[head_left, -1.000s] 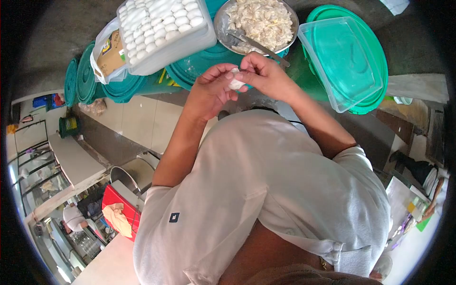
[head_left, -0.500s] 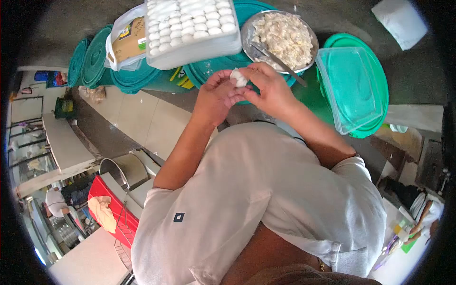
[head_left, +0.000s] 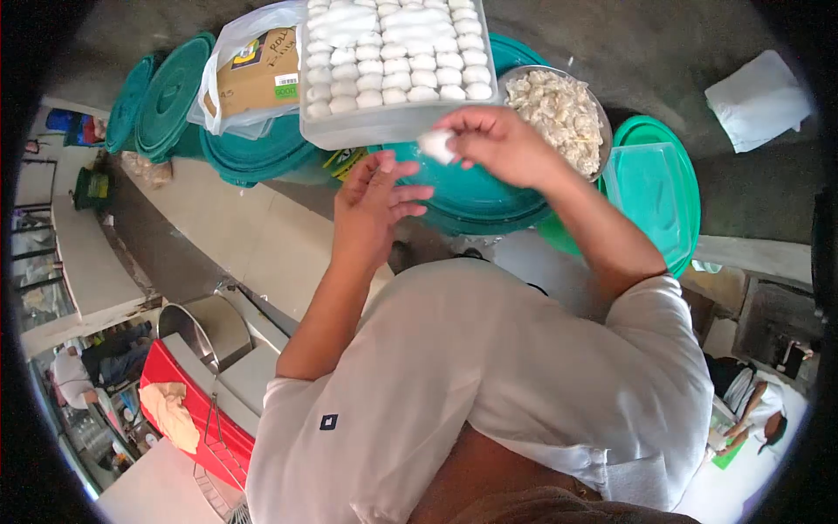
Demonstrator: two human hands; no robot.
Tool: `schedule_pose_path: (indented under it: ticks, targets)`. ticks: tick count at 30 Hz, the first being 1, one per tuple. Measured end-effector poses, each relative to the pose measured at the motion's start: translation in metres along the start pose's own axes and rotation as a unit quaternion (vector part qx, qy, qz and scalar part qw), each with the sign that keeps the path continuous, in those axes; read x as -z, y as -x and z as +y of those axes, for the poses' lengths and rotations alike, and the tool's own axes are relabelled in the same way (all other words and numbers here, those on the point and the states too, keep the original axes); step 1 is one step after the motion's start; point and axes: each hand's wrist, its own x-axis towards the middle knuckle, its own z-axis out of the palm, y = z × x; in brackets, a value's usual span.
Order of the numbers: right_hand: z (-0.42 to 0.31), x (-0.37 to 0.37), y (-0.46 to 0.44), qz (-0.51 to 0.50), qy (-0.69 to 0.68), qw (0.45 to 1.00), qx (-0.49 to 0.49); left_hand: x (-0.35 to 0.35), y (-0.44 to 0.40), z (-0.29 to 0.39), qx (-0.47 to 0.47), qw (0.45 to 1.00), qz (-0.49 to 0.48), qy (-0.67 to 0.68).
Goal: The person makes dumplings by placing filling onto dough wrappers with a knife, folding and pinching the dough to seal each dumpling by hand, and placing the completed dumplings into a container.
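My right hand (head_left: 491, 144) pinches a small white dough ball (head_left: 437, 146) between thumb and fingers, just below the front edge of a translucent plastic tub (head_left: 375, 129). Rows of similar white dough balls (head_left: 395, 80) fill that tub. To the left and lower, my left hand (head_left: 375, 201) is open with its fingers apart, holding nothing. Behind my right forearm sits a metal bowl (head_left: 601, 118) of pale, chunky filling (head_left: 556, 118). Beneath both hands is the teal lid (head_left: 471, 196) of a large drum.
A brown package in a white plastic bag (head_left: 253, 74) lies left of the tub. More teal lids (head_left: 175, 98) line the left. On the right, a clear plastic lid (head_left: 648, 203) rests on a green lid (head_left: 690, 179). Co-workers (head_left: 758, 406) stand farther off at both sides.
My hands have separated. My right hand has carried the dough ball up toward the tub, while my left hand has let go, spread its fingers and dropped lower. The view has shifted.
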Motion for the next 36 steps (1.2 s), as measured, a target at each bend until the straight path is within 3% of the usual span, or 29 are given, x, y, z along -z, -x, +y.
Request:
schedule_pose_path:
  ticks: [2, 4, 6, 8, 12, 14, 17, 21, 23, 24, 26, 27, 29, 30, 32, 33, 35, 36]
  targets:
    - [-0.009, 0.027, -0.032, 0.03, 0.055, 0.997, -0.045, 0.02, -0.011, 0.005, -0.001, 0.998, 0.03, -0.05]
    - [-0.015, 0.065, -0.071, 0.042, 0.17, 0.985, -0.002, 0.045, -0.021, 0.004, 0.013, 0.998, 0.038, -0.056]
    - [-0.02, 0.104, -0.116, 0.109, 0.324, 0.937, 0.065, 0.068, -0.027, 0.002, 0.029, 0.996, 0.048, -0.065]
    - [-0.063, 0.102, -0.139, 0.218, 0.392, 0.894, -0.025, 0.088, -0.029, 0.001, 0.052, 0.995, 0.065, -0.052]
    - [-0.075, 0.122, -0.189, 0.215, 0.507, 0.831, -0.071, 0.126, -0.035, 0.003, 0.073, 0.991, 0.095, -0.058]
    - [-0.082, 0.114, -0.2, 0.17, 0.599, 0.771, -0.132, 0.141, -0.037, 0.005, 0.067, 0.989, 0.123, -0.056]
    - [-0.058, 0.137, -0.224, 0.101, 0.651, 0.738, -0.148, 0.158, -0.039, 0.008, 0.06, 0.989, 0.127, -0.043]
    - [-0.071, 0.123, -0.218, 0.112, 0.653, 0.729, -0.171, 0.175, -0.044, 0.006, 0.064, 0.99, 0.121, -0.021]
    - [-0.103, 0.099, -0.201, 0.068, 0.564, 0.796, -0.211, 0.177, -0.045, 0.006, 0.068, 0.991, 0.119, -0.008]
    - [-0.097, 0.1, -0.2, 0.069, 0.564, 0.795, -0.211, 0.178, -0.047, 0.006, 0.068, 0.991, 0.117, -0.008]
    - [-0.083, 0.102, -0.196, 0.095, 0.648, 0.749, -0.098, 0.179, -0.049, 0.005, 0.072, 0.992, 0.103, -0.008]
    - [-0.082, 0.104, -0.198, 0.096, 0.648, 0.749, -0.099, 0.179, -0.05, 0.005, 0.072, 0.992, 0.102, -0.008]
    - [-0.08, 0.108, -0.206, 0.117, 0.586, 0.777, -0.198, 0.177, -0.052, 0.005, 0.084, 0.991, 0.106, -0.021]
    - [-0.07, 0.115, -0.21, 0.118, 0.585, 0.777, -0.198, 0.177, -0.053, 0.005, 0.085, 0.991, 0.105, -0.021]
    - [-0.05, 0.122, -0.214, 0.021, 0.877, 0.474, -0.079, 0.179, -0.056, 0.004, 0.081, 0.993, 0.089, -0.018]
    - [-0.047, 0.121, -0.212, 0.022, 0.877, 0.473, -0.079, 0.179, -0.057, 0.003, 0.08, 0.993, 0.089, -0.019]
    - [-0.058, 0.084, -0.195, 0.093, 0.693, 0.71, -0.088, 0.179, -0.059, 0.003, 0.09, 0.992, 0.088, -0.026]
    - [-0.058, 0.072, -0.19, 0.096, 0.692, 0.71, -0.087, 0.178, -0.059, 0.003, 0.089, 0.992, 0.086, -0.029]
